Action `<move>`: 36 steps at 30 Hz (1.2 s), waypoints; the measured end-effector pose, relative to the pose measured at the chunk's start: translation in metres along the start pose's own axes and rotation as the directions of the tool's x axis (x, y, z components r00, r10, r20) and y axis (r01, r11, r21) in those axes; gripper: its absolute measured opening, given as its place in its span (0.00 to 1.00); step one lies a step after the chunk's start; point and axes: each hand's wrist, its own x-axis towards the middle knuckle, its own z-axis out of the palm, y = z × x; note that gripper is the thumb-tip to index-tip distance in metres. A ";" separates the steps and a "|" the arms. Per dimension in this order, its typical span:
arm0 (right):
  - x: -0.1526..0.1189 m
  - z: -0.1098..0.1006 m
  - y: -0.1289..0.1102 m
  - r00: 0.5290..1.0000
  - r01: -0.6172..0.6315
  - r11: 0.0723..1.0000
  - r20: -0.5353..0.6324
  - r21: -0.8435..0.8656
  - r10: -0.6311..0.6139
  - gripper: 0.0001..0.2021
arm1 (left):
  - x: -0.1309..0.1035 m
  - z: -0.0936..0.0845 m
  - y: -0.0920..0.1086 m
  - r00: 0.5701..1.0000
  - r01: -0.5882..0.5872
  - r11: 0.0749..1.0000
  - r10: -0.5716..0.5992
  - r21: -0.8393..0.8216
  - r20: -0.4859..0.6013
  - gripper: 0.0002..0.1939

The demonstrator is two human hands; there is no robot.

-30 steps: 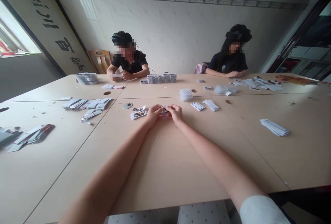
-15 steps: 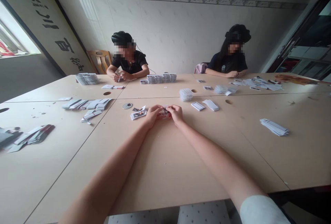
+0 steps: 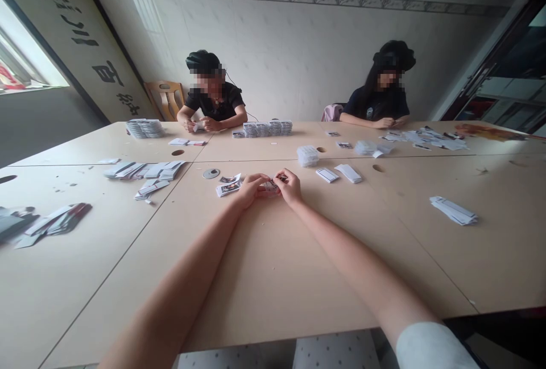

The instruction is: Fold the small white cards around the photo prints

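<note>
Both hands meet over the middle of the table. My left hand (image 3: 251, 188) is closed on the left side of a small clear packet (image 3: 270, 186) with something dark and reddish in it. My right hand (image 3: 290, 188) pinches at the packet's upper right edge; the fingertips partly hide it. Just left of my left hand lie printed picture cards (image 3: 229, 188), with a round grey disc (image 3: 211, 173) beyond them. A stack of clear plastic sleeves (image 3: 307, 156) sits behind my right hand, and white cards (image 3: 327, 174) lie to its right.
Across the wooden table (image 3: 273, 278) sit two people (image 3: 213, 99), (image 3: 377, 99), both handling small items. Stacked packets (image 3: 268, 128) stand near the far edge. Piles of white cards (image 3: 145, 170) lie at the left, another bundle (image 3: 454, 210) at the right.
My right hand's fingers have lifted slightly at the packet's edge, and my left hand has shifted a little to the left. The packet remains between them.
</note>
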 end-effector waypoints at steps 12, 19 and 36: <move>0.000 0.000 0.003 0.999 0.030 0.999 0.043 -0.033 -0.029 0.04 | 0.001 -0.006 0.001 0.999 0.034 0.996 -0.035 0.078 0.012 0.15; 0.000 0.000 0.003 0.997 0.060 0.997 0.045 -0.043 -0.058 0.03 | -0.002 -0.001 0.004 0.999 0.038 0.997 -0.039 0.067 0.004 0.14; -0.003 -0.001 0.001 0.995 0.082 0.994 0.064 -0.067 -0.078 0.03 | -0.001 -0.003 0.001 0.999 0.031 0.998 -0.032 0.048 0.010 0.13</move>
